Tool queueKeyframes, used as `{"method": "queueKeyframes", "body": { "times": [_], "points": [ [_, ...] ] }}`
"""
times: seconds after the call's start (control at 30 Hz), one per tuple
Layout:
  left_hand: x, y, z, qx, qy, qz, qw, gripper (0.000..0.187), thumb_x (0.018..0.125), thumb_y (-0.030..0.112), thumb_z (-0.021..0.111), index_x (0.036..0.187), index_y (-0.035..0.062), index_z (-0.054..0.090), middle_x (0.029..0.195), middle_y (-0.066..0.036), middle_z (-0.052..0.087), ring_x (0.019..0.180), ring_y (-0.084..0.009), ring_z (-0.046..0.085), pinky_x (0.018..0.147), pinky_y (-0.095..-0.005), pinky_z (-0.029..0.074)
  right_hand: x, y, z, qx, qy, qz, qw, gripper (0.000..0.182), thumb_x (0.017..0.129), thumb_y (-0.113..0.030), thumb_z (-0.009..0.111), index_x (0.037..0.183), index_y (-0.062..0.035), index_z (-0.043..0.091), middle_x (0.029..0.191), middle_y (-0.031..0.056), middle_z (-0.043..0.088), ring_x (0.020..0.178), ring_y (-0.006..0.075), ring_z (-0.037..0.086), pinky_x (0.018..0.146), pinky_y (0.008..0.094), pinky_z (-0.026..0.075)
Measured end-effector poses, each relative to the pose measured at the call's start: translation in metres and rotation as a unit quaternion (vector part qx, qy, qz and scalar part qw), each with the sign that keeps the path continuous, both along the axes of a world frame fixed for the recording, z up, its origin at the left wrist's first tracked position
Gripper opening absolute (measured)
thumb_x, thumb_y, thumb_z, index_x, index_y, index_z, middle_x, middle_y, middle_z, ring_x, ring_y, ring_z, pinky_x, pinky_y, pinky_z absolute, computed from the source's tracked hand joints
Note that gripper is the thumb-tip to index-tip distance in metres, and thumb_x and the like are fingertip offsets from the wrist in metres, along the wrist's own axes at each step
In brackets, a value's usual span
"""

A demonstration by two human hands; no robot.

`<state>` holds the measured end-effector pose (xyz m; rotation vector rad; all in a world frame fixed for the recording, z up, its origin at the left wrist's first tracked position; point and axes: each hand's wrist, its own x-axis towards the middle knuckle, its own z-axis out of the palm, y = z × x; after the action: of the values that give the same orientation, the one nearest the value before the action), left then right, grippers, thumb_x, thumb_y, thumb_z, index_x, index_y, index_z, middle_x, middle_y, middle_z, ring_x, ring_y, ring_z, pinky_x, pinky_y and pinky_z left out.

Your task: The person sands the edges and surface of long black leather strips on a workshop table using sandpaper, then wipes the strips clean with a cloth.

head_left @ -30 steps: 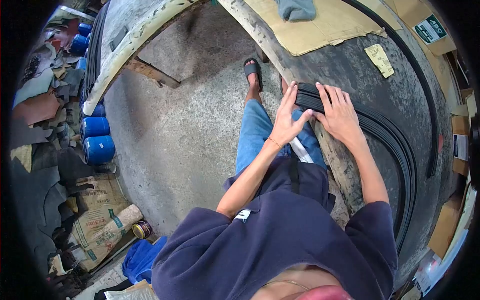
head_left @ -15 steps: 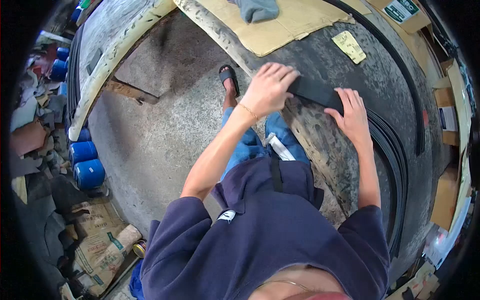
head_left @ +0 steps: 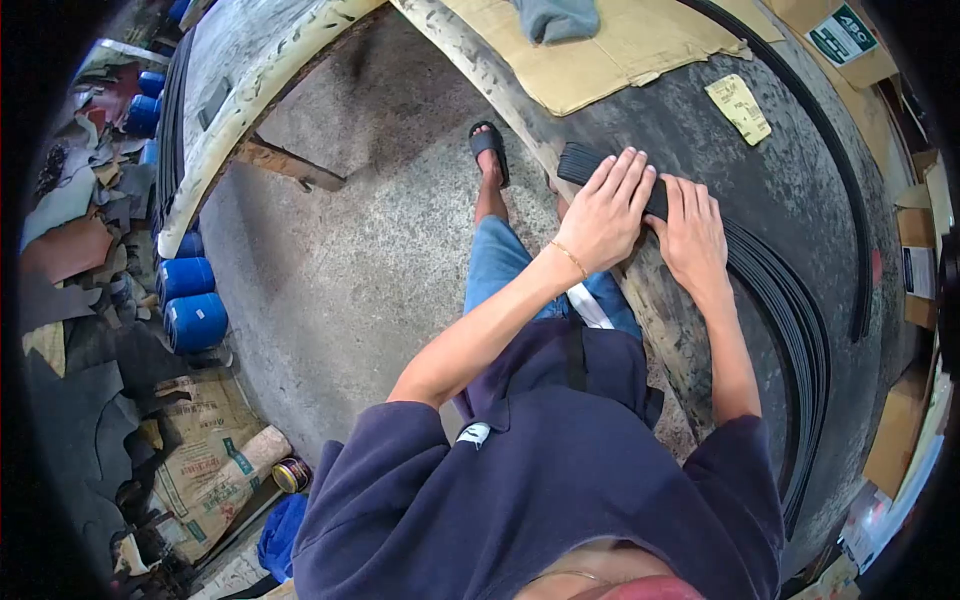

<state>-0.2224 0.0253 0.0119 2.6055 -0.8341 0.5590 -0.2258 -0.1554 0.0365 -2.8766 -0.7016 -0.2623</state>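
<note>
A bundle of thin black strips (head_left: 785, 300) runs along the dark worktable and curves toward me on the right. Its squared end (head_left: 578, 163) shows just beyond my left hand (head_left: 607, 212), close to the table's near edge. The fingers of my left hand lie together, bent over the top of the bundle. Right beside it, my right hand (head_left: 692, 232) is wrapped over the same strips, its thumb on the near side. The two hands almost meet, and the part of the bundle beneath them is hidden.
Brown cardboard (head_left: 600, 62) with a grey cloth (head_left: 557, 20) lies at the back of the table, near a yellow paper label (head_left: 738, 108). Another black strip (head_left: 835, 150) curves along the far side. Blue rolls (head_left: 194, 320) and scraps (head_left: 70, 250) lie at left.
My left hand has moved right along the strips, closer to my right hand. The bundle's layered end now shows past it. The whole view has shifted slightly.
</note>
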Motion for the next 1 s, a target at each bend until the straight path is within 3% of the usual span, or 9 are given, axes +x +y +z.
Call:
{"method": "queueKeyframes", "body": {
  "times": [0.27, 0.43, 0.6, 0.67, 0.7, 0.73, 0.87, 0.9, 1.0],
  "points": [
    [-0.017, 0.001, -0.001, -0.001, -0.003, 0.028, 1.0, 0.061, 0.082, 0.018, 0.059, 0.137, -0.0066, 0.051, 0.139, -0.02, 0.053, 0.136, -0.0344, 0.046, 0.118, -0.047, 0.032, -0.004, -0.003, 0.004, 0.001, 0.014, 0.054, 0.998, 0.061, 0.086, -0.028, 0.072, 0.134, 0.0025, 0.049, 0.126, 0.0158, 0.058, 0.116, 0.0325, 0.054, 0.097, 0.0438, 0.044],
    [-0.03, 0.027, 0.01, -0.07, 0.101, 0.112, 0.986, 0.077, 0.081, 0.027, 0.075, 0.143, -0.0063, 0.046, 0.156, -0.023, 0.039, 0.149, -0.0362, 0.032, 0.121, -0.0489, 0.027, -0.005, 0.001, 0.012, 0.007, 0.023, 0.046, 0.999, 0.061, 0.087, -0.03, 0.072, 0.135, 0.0013, 0.048, 0.136, 0.0179, 0.052, 0.125, 0.0348, 0.05, 0.104, 0.0449, 0.041],
    [-0.023, 0.047, 0.007, -0.102, 0.1, 0.047, 0.989, 0.075, 0.08, 0.022, 0.075, 0.143, -0.0077, 0.046, 0.154, -0.022, 0.042, 0.146, -0.0356, 0.037, 0.121, -0.0472, 0.029, -0.001, 0.016, 0.011, -0.011, 0.003, 0.053, 0.999, 0.063, 0.087, -0.032, 0.073, 0.135, 0.0008, 0.048, 0.134, 0.0175, 0.052, 0.124, 0.0343, 0.05, 0.103, 0.0452, 0.041],
    [-0.015, 0.063, -0.006, -0.329, 0.135, -0.011, 0.935, 0.071, 0.083, 0.016, 0.072, 0.144, -0.0081, 0.044, 0.155, -0.022, 0.042, 0.145, -0.0358, 0.041, 0.12, -0.0449, 0.03, 0.006, 0.03, 0.011, 0.009, 0.034, 0.07, 0.997, 0.064, 0.086, -0.033, 0.073, 0.135, 0.0002, 0.048, 0.129, 0.0164, 0.053, 0.12, 0.0334, 0.051, 0.1, 0.0451, 0.042],
    [-0.015, 0.071, -0.003, -0.379, 0.127, 0.06, 0.915, 0.07, 0.088, 0.014, 0.068, 0.148, -0.0064, 0.04, 0.156, -0.023, 0.041, 0.145, -0.0358, 0.04, 0.12, -0.0422, 0.03, 0.007, 0.035, 0.01, 0.015, 0.031, 0.066, 0.997, 0.062, 0.087, -0.033, 0.073, 0.134, -0.0004, 0.049, 0.125, 0.0155, 0.054, 0.116, 0.0327, 0.052, 0.098, 0.0447, 0.043],
    [-0.012, 0.074, -0.014, -0.524, 0.164, 0.093, 0.83, 0.074, 0.09, 0.021, 0.069, 0.151, -0.0053, 0.036, 0.157, -0.023, 0.038, 0.149, -0.0344, 0.035, 0.121, -0.0413, 0.027, 0.005, 0.035, 0.009, 0.019, 0.03, 0.061, 0.998, 0.062, 0.087, -0.033, 0.073, 0.134, -0.0004, 0.049, 0.125, 0.0155, 0.054, 0.116, 0.0327, 0.052, 0.098, 0.0447, 0.043],
    [-0.026, 0.06, -0.042, -0.402, 0.179, 0.049, 0.897, 0.088, 0.087, 0.033, 0.074, 0.153, -0.0074, 0.032, 0.16, -0.025, 0.032, 0.152, -0.0329, 0.027, 0.123, -0.04, 0.023, 0.007, 0.036, 0.009, 0.013, 0.024, 0.058, 0.998, 0.061, 0.087, -0.033, 0.073, 0.133, -0.0006, 0.05, 0.123, 0.0152, 0.054, 0.115, 0.0324, 0.052, 0.098, 0.0443, 0.043],
    [-0.023, 0.072, -0.038, -0.314, 0.209, 0.054, 0.924, 0.093, 0.086, 0.027, 0.075, 0.155, -0.0089, 0.023, 0.162, -0.027, 0.028, 0.152, -0.0351, 0.026, 0.123, -0.0407, 0.022, 0.007, 0.035, 0.009, 0.013, 0.027, 0.061, 0.998, 0.06, 0.087, -0.033, 0.073, 0.132, -0.0003, 0.05, 0.123, 0.0151, 0.054, 0.115, 0.0323, 0.052, 0.098, 0.0444, 0.043],
    [-0.019, 0.078, -0.022, -0.426, 0.206, 0.095, 0.876, 0.096, 0.084, 0.027, 0.077, 0.155, -0.0085, 0.024, 0.162, -0.027, 0.027, 0.153, -0.0363, 0.025, 0.124, -0.0407, 0.022, 0.007, 0.034, 0.008, 0.02, 0.021, 0.069, 0.997, 0.06, 0.087, -0.033, 0.073, 0.131, 0.0005, 0.05, 0.122, 0.0155, 0.054, 0.115, 0.0324, 0.052, 0.097, 0.0447, 0.043]
  ]
}}
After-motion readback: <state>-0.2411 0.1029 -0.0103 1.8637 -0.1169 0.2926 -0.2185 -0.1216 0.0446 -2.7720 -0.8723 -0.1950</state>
